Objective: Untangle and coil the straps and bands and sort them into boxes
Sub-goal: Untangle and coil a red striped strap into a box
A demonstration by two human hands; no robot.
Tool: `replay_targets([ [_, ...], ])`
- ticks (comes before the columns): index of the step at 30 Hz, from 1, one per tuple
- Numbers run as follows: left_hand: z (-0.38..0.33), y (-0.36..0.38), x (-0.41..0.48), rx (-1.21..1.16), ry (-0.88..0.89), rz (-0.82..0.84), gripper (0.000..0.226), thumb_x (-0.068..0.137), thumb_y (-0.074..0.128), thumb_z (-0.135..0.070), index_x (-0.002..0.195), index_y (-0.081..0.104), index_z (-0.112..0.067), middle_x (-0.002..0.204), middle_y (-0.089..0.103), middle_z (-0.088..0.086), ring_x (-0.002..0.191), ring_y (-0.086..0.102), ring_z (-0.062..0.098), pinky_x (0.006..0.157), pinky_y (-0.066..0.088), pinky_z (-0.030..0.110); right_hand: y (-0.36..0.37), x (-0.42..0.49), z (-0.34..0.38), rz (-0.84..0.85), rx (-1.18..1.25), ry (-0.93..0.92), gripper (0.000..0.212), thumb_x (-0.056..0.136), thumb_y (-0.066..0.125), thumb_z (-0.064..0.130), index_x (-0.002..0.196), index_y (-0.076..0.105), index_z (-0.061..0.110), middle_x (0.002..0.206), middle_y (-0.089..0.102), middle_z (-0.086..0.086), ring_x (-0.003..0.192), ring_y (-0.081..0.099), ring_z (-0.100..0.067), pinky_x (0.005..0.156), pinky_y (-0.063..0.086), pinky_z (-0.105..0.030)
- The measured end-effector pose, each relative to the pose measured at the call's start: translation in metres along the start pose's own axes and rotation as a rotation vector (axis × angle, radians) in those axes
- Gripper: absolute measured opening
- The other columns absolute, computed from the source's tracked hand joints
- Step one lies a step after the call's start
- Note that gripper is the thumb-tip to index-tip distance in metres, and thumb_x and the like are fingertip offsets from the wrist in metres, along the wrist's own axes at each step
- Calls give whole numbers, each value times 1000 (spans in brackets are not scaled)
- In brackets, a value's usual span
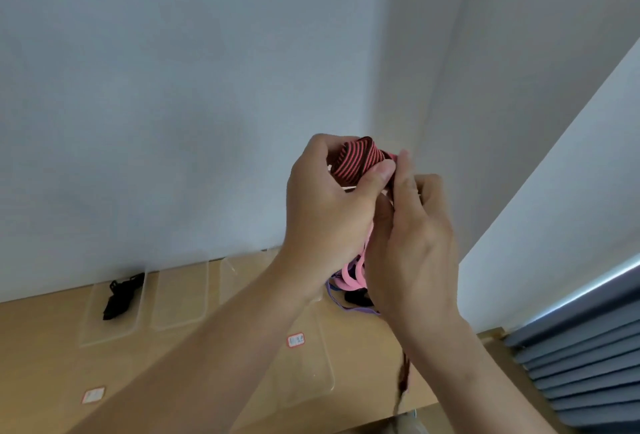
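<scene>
Against a pale wall [173,87], your left hand [329,212] clamps the striped coil [358,156], thumb on top; your right hand [412,246] pinches its edge. Pink bands [353,278] hang between both.

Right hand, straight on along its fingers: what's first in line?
The strap. The right hand points up and slightly left, with its fingertips right at the striped coil that the left hand grips. Past that there is probably only the wall, though depth is unclear.
</scene>
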State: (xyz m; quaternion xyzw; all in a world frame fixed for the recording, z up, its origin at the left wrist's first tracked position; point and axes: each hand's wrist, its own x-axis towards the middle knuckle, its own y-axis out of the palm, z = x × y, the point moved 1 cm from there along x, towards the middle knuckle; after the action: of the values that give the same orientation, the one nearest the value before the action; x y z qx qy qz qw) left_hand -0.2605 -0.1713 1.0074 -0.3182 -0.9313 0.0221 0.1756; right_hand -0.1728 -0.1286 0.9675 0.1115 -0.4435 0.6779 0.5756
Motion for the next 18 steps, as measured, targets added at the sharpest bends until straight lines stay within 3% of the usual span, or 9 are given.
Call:
replay_targets([
  [3,-6,13,0,-233,-61,-13,28,81,84,-18,101,65,-12,86,72,-5,82,72,11,81,59,32,-10,3,0,-70,179,21,52,103,41,26,151,40,7,104,53,1,84,56,-14,68,46,-23],
  [5,-11,19,3,-408,-102,14,33,79,83,-17,102,63,-6,86,71,3,78,73,19,69,59,35,-19,7,2,-95,351,84,44,105,48,24,148,45,13,101,55,13,85,60,-6,73,46,-15],
  [7,-18,25,3,-523,-154,66,32,83,82,-8,104,59,-1,84,68,8,68,70,21,52,53,28,-30,14,7,-107,666,262,34,101,58,20,134,53,21,94,64,17,75,67,-8,67,52,-18],
  [9,-23,30,1,-600,-195,132,27,86,79,-5,102,57,-1,78,66,9,63,69,24,45,48,26,-40,21,10,-110,947,444,29,91,63,22,118,53,18,83,66,8,56,64,-14,54,51,-23],
  [14,-26,37,6,-639,-156,173,29,75,79,-11,96,61,-3,93,70,18,93,74,39,82,59,47,-56,32,-5,-100,930,488,23,88,67,24,94,48,13,63,63,1,39,46,-13,41,40,-22],
  [18,-31,40,5,-723,-200,247,29,79,76,-6,101,60,4,106,67,33,97,73,46,82,59,47,-62,36,-17,-84,900,424,27,86,70,19,83,44,12,62,64,-1,37,45,-12,39,37,-19],
])
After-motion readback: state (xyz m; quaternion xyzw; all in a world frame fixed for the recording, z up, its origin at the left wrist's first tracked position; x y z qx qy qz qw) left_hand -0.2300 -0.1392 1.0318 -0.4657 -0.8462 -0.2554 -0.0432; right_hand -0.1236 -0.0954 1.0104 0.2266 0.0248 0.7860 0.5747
